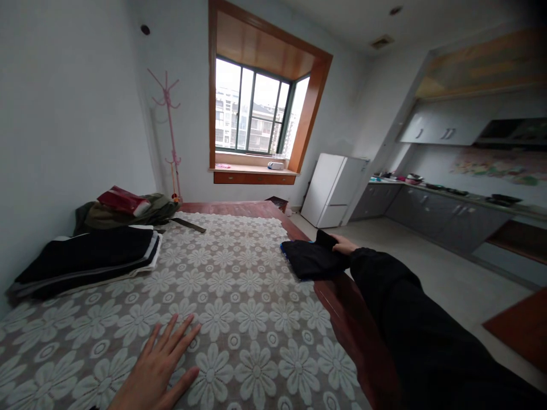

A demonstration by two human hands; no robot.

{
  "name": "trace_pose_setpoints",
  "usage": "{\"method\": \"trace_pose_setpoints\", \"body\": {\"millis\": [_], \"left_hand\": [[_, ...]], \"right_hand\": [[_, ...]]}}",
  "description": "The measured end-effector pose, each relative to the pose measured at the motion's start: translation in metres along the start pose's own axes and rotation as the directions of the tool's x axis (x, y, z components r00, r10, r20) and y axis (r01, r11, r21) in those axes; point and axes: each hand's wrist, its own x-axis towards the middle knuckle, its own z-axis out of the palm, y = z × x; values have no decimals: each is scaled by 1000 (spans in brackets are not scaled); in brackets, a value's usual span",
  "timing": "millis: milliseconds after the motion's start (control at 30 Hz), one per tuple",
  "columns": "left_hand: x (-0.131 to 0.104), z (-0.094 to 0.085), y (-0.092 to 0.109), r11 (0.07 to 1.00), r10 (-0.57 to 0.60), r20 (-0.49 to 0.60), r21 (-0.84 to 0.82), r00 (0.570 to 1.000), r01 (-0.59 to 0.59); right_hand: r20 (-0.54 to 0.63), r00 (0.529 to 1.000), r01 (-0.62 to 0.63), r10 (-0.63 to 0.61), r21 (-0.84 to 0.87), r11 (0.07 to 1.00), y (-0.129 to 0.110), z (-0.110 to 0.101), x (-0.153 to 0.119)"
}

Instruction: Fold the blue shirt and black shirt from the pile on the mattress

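Observation:
My left hand [160, 364] rests with fingers spread on the flowered tablecloth [256, 319], near the front. At the table's right edge my right hand [343, 245] grips the upper right part of a folded black cloth [310, 259], whose exact kind I cannot tell. Some blue shows along that cloth's left edge. The thumb and most fingers of the right hand are hidden behind or under the fabric. A stack of folded dark clothes [89, 256], black with grey and white layers, lies on the left side of the table.
Behind the stack sits an olive-green bag [160, 208] with a red packet [122, 199] on top. A pink coat stand [171, 125] is by the wall. Beyond the table are a white refrigerator [329, 188], grey kitchen cabinets [431, 210] and a window [256, 108].

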Motion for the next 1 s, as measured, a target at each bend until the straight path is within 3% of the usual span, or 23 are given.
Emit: {"method": "trace_pose_setpoints", "body": {"millis": [167, 367, 467, 533, 600, 700, 800, 900, 1000], "left_hand": [[2, -1, 1, 1000, 2, -13, -5, 1000, -2], [2, 5, -3, 1000, 25, -45, -1, 999, -25], [1, 2, -2, 1000, 8, -32, -5, 999, -8], [1, -2, 1, 1000, -10, -15, -8, 1000, 10], [1, -7, 4, 999, -24, 3, -22, 1000, 24], [2, -15, 9, 997, -43, 46, -67, 998, 46], [4, -21, 13, 990, -73, 103, -116, 992, 84], [5, -25, 15, 981, -95, 143, -155, 985, 117], [4, -26, 16, 975, -102, 156, -182, 983, 130]], "right_hand": [[-39, 998, 48, -50, -47, 998, 16, 4, 4], [-94, 992, -103, 89, -157, 982, 35, 43, -15], [-163, 978, -164, 132, -199, 966, 34, 52, -25], [-231, 968, -158, 98, -256, 954, 26, 53, -26], [-284, 958, -69, -38, -358, 931, 11, 58, -23], [-193, 960, 100, -204, -443, 891, -19, 81, -16], [-22, 988, 127, -151, -423, 897, -42, 120, -16], [29, 991, 125, -127, -479, 869, -46, 151, -22], [32, 986, 157, -164, -513, 844, -38, 163, -24]]}}
